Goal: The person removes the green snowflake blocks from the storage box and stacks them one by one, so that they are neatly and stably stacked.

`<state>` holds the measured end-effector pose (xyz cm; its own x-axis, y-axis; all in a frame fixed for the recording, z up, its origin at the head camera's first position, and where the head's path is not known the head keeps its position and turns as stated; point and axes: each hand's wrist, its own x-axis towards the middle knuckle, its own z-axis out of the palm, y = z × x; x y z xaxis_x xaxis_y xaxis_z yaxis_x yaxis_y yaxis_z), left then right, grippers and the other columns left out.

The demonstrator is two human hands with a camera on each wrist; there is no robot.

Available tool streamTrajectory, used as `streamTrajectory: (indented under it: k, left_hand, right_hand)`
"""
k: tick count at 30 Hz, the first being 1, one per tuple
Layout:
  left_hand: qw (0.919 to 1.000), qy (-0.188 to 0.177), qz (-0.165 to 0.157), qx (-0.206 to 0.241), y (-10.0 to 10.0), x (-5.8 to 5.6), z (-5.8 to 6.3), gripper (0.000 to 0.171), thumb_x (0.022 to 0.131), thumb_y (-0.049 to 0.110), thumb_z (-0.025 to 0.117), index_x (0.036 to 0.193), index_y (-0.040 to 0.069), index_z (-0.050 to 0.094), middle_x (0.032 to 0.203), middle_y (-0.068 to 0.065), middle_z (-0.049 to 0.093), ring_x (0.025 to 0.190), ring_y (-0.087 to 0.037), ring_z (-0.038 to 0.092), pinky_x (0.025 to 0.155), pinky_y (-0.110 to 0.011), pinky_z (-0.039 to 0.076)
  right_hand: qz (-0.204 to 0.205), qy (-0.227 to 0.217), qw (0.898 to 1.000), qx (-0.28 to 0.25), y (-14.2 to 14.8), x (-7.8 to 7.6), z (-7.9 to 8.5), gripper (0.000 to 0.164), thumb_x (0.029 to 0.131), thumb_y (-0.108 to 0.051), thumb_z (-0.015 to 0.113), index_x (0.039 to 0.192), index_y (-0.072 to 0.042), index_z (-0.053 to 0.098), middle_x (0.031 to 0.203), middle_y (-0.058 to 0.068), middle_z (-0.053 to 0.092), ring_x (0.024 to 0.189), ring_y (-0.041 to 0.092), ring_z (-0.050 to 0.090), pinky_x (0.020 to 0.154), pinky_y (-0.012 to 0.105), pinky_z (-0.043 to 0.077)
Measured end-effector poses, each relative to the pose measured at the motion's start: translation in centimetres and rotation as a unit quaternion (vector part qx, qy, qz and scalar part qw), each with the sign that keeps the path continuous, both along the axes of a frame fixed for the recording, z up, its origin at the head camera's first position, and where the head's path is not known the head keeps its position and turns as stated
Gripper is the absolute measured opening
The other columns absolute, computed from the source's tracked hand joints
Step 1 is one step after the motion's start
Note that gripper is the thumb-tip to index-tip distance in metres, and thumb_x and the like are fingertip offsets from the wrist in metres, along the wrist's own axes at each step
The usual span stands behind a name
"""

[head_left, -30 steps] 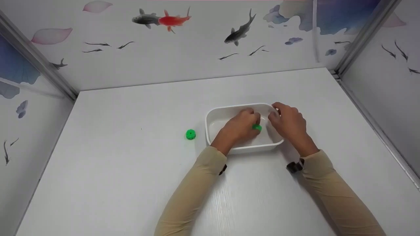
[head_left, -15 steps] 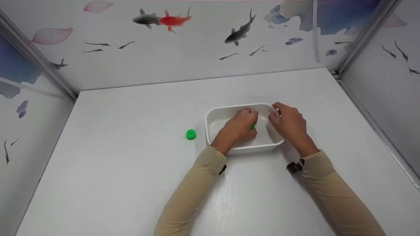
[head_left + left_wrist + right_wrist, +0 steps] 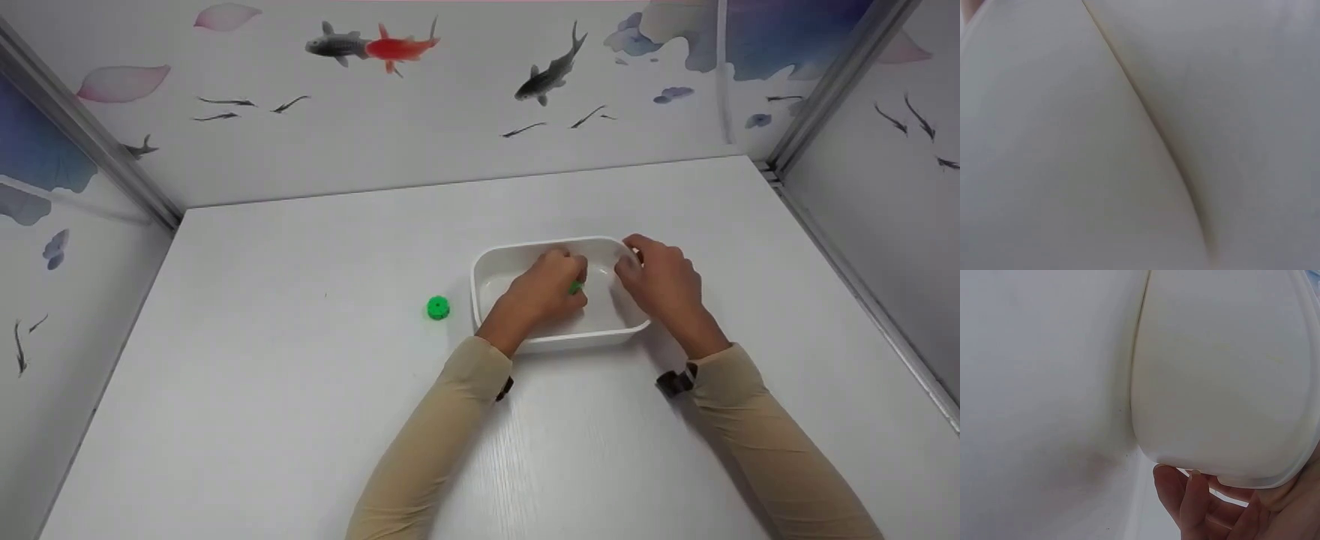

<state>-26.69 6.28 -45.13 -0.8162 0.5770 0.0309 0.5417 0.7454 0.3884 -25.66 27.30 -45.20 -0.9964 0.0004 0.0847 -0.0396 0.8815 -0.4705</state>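
Observation:
Inside the white plastic tub (image 3: 585, 341), my left hand (image 3: 541, 289) pinches a small green piece (image 3: 574, 287) between curled fingers and thumb. Those fingers cover most of the piece. To the left of the tub, a round green disc (image 3: 438, 307) with a notched edge and a small centre hole lies on the table. My right hand (image 3: 664, 281) grips the tub's right end, thumb inside the rim and fingers over the outside. The right wrist view shows its fingertips (image 3: 1193, 503) against the tub's outer wall (image 3: 1224, 382).
The tub stands on a white table (image 3: 262, 337) with panels around its back and sides. Fish and petals are printed on the back panel (image 3: 450, 112). Both forearms lie over the front of the table, a black wrist camera (image 3: 675, 382) beneath the right cuff.
My left hand has shifted slightly left inside the tub, and less of the green piece shows between its fingers. The right hand keeps its grip; the disc stays put.

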Motion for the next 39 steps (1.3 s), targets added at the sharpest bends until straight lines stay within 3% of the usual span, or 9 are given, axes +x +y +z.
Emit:
streamTrajectory:
  k: [6, 12, 20, 24, 29, 39]
  left_hand:
    - [0.9995, 0.021, -0.016, 0.015, -0.3, -0.2, 0.0, 0.02, 0.098, 0.01, 0.07, 0.118, 0.007, 0.076, 0.114, -0.01, 0.072, 0.104, -0.022, 0.065, 0.096, -0.033, 0.058]
    - [0.9988, 0.034, -0.008, 0.033, -0.9, 0.1, 0.4, 0.023, 0.099, 0.014, 0.072, 0.122, 0.011, 0.077, 0.116, -0.008, 0.073, 0.103, -0.02, 0.066, 0.097, -0.031, 0.058]
    - [0.996, 0.012, 0.011, 0.088, -2.8, 1.2, 1.2, 0.024, 0.101, 0.015, 0.071, 0.125, 0.014, 0.074, 0.123, -0.006, 0.072, 0.104, -0.018, 0.065, 0.095, -0.028, 0.058]
    - [0.9892, 0.053, -0.002, 0.136, -3.9, 1.8, 1.3, 0.022, 0.1, 0.013, 0.071, 0.122, 0.013, 0.074, 0.123, -0.006, 0.072, 0.106, -0.017, 0.067, 0.098, -0.025, 0.058]
    - [0.9734, 0.113, -0.037, 0.196, -4.9, 2.7, 1.2, 0.02, 0.1, 0.01, 0.069, 0.119, 0.012, 0.074, 0.121, -0.004, 0.071, 0.104, -0.015, 0.07, 0.094, -0.022, 0.059]
    - [0.9644, 0.134, -0.034, 0.225, -6.3, 3.5, 1.8, 0.023, 0.101, 0.009, 0.071, 0.123, 0.011, 0.072, 0.121, -0.006, 0.071, 0.106, -0.014, 0.073, 0.095, -0.018, 0.059]
  right_hand:
    - [-0.003, -0.001, 1.0, 0.003, -0.1, -0.1, 0.0, 0.041, 0.104, -0.026, 0.053, 0.139, -0.009, 0.068, 0.113, 0.018, 0.077, 0.079, 0.029, 0.068, 0.061, 0.038, 0.05]
    - [0.0, -0.001, 1.0, 0.0, 0.0, -0.1, 0.0, 0.041, 0.104, -0.026, 0.052, 0.139, -0.008, 0.068, 0.114, 0.019, 0.077, 0.08, 0.029, 0.069, 0.062, 0.04, 0.052]
    - [0.001, 0.0, 1.0, -0.006, -0.1, 0.0, -0.1, 0.041, 0.105, -0.026, 0.052, 0.139, -0.009, 0.068, 0.118, 0.02, 0.077, 0.084, 0.031, 0.07, 0.066, 0.044, 0.055]
    - [0.0, -0.002, 1.0, -0.007, 0.0, 0.1, -0.1, 0.042, 0.106, -0.027, 0.051, 0.141, -0.008, 0.067, 0.121, 0.021, 0.076, 0.087, 0.033, 0.071, 0.07, 0.048, 0.057]
    - [-0.001, -0.005, 1.0, -0.009, 0.2, 0.2, -0.1, 0.044, 0.106, -0.028, 0.051, 0.142, -0.009, 0.066, 0.125, 0.022, 0.076, 0.092, 0.036, 0.074, 0.073, 0.053, 0.059]
    - [-0.003, -0.005, 1.0, -0.006, -0.1, 0.2, 0.1, 0.044, 0.107, -0.028, 0.051, 0.143, -0.008, 0.065, 0.127, 0.023, 0.075, 0.091, 0.036, 0.073, 0.074, 0.053, 0.059]
